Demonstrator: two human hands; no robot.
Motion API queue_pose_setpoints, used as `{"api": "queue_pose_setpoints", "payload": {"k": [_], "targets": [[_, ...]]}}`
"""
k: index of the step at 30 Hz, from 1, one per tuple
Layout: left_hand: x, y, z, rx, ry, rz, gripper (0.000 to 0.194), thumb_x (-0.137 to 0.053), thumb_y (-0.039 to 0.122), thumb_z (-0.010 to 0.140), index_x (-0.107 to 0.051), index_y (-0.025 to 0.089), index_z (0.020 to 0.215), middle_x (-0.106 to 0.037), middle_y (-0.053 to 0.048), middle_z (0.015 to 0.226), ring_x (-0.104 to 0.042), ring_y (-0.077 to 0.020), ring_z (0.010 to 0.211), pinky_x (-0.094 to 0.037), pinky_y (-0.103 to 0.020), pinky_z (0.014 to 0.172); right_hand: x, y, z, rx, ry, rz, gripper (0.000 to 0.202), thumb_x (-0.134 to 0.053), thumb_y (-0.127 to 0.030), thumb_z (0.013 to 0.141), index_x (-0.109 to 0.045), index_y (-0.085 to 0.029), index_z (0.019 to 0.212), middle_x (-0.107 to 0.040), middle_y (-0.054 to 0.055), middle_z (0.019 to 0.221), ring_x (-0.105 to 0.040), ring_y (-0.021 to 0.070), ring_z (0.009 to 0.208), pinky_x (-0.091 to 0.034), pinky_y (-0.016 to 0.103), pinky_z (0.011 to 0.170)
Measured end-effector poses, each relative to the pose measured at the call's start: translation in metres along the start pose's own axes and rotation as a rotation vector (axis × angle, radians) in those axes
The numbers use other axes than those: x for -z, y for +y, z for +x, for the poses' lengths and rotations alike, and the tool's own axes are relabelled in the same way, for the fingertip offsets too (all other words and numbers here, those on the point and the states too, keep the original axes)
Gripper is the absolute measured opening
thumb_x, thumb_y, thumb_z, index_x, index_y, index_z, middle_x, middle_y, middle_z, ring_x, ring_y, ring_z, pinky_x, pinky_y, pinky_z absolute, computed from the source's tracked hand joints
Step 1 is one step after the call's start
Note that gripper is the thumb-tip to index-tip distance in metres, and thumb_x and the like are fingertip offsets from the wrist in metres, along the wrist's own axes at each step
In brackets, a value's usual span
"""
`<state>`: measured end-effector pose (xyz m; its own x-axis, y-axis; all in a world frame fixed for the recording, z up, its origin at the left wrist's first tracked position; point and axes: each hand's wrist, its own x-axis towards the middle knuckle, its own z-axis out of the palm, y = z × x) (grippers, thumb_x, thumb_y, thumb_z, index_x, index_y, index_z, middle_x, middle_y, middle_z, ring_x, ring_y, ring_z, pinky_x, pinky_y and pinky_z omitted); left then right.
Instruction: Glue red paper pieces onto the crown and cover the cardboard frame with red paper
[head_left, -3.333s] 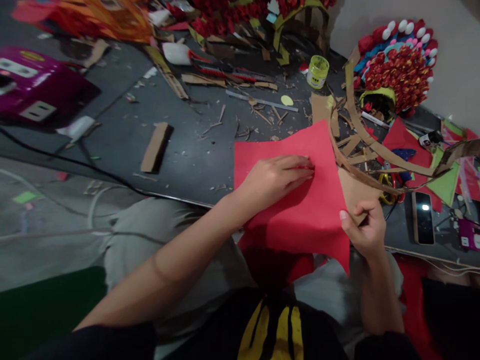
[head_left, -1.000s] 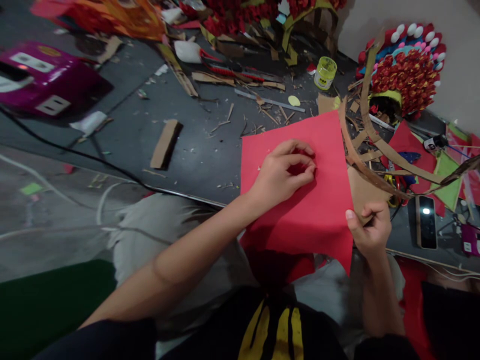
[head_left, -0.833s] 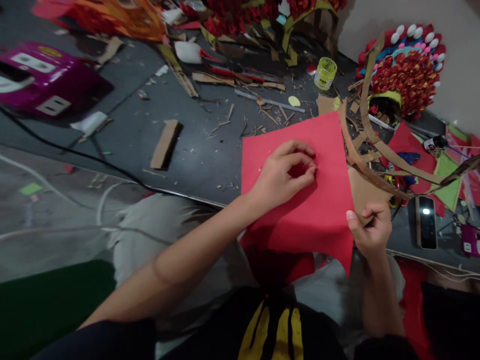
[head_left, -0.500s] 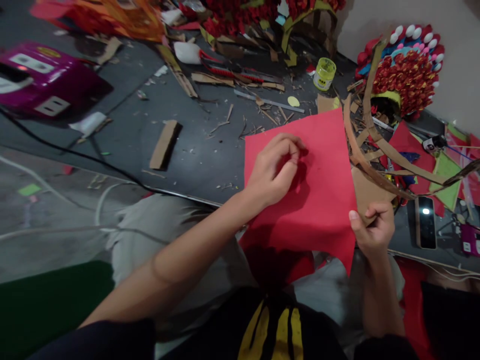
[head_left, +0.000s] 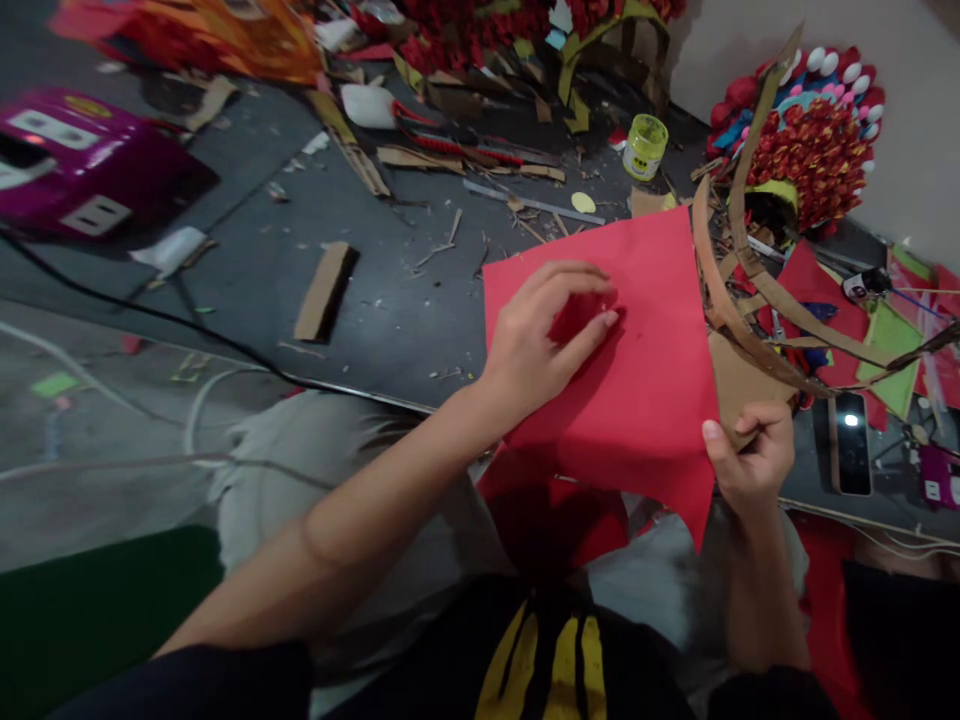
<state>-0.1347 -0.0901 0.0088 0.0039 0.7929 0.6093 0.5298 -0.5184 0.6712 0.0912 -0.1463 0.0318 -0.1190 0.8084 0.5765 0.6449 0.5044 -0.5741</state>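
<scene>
A red sheet, paper or thin foam, lies over the table's edge and partly over my lap. My left hand rests above it, palm down, with thumb and fingertips apart near its middle. Two tiny pale specks show by those fingertips. My right hand is closed round a brown piece of cardboard at the sheet's right edge, the thumb beside that edge. Curved cardboard strips rise just beyond this piece; whether they are joined to it I cannot tell. Darker red material hangs under the sheet.
A purple power box with a black cord stands at the left. Cardboard scraps, a small cardboard block and a yellow jar are on the dark table. A phone lies at right, below a red decorated headpiece.
The fingers of my left hand have spread from a loose curl, and the hand has shifted slightly. My right hand keeps its grip on the cardboard.
</scene>
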Motion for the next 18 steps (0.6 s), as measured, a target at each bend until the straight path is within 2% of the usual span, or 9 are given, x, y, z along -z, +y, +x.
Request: {"api": "queue_pose_setpoints", "payload": {"k": [2,5,11,18], "targets": [[0.000,-0.001,0.000,-0.063,-0.065,-0.002,0.020,-0.059,0.028,0.090,-0.063,0.017,0.106,-0.066,-0.009,0.113,-0.062,-0.0206,0.107,-0.049,-0.038,0.095,0.001,0.000,0.000,0.002,-0.008,-0.004,0.021,-0.060,-0.020,0.079,-0.041,-0.023,0.072,-0.035,-0.010,0.059,-0.033,0.0049,0.046,-0.027,0.021,0.046],[-0.001,-0.005,0.000,-0.171,-0.152,-0.031,0.018,-0.060,0.030,0.090,-0.066,0.019,0.103,-0.067,-0.010,0.116,-0.062,-0.0211,0.109,-0.049,-0.039,0.097,0.002,0.001,0.000,0.013,-0.022,-0.010,0.021,-0.060,-0.020,0.078,-0.041,-0.023,0.072,-0.037,-0.009,0.060,-0.033,0.0051,0.046,-0.027,0.021,0.045],[-0.005,-0.012,-0.002,-0.326,-0.148,0.002,0.013,-0.058,0.024,0.091,-0.070,0.019,0.094,-0.070,-0.008,0.111,-0.065,-0.0203,0.106,-0.052,-0.038,0.092,0.004,0.003,-0.001,0.020,-0.027,-0.017,0.021,-0.061,-0.021,0.077,-0.041,-0.022,0.070,-0.039,-0.008,0.062,-0.034,0.0063,0.049,-0.027,0.023,0.048],[-0.003,-0.010,-0.004,-0.369,-0.145,0.146,0.015,-0.056,0.023,0.093,-0.070,0.018,0.093,-0.073,-0.007,0.101,-0.068,-0.0176,0.093,-0.055,-0.032,0.083,0.002,0.003,-0.005,0.005,-0.052,0.012,0.019,-0.061,-0.020,0.077,-0.043,-0.023,0.071,-0.038,-0.008,0.062,-0.033,0.0068,0.050,-0.026,0.023,0.048]]}}
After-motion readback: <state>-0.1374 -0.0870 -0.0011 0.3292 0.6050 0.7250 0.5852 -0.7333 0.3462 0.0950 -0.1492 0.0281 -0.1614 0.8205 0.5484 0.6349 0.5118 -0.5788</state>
